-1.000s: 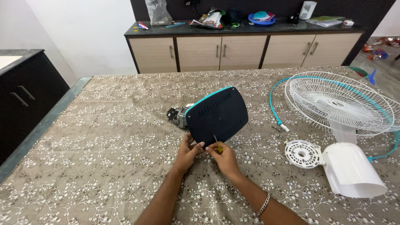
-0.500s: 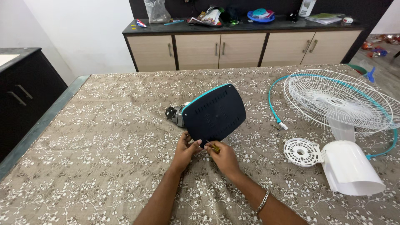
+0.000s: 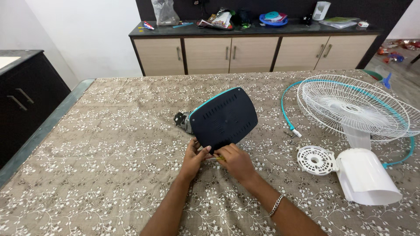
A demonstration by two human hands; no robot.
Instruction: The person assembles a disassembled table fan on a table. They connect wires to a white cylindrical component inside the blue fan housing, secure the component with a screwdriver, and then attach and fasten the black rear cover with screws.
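Two hands: left hand [image 3: 195,156] steadies fan base [image 3: 224,119]; right hand [image 3: 236,160] pinches screwdriver [image 3: 217,158].

clear plastic bag [image 3: 164,12] upright near left end of sideboard top [image 3: 306,29], greyish, crumpled. heap of printed packets/papers [image 3: 220,19] mid-left of top, red, white, green, lying flat. flat green booklet or pack [image 3: 340,19] near right end, rectangular. small red-and-blue packet [image 3: 148,26] at far left front edge. crumpled red/orange wrappers [image 3: 393,54] on floor, right of sideboard. no screens, no signs visible. no labels legible on table [image 3: 109,131] items.
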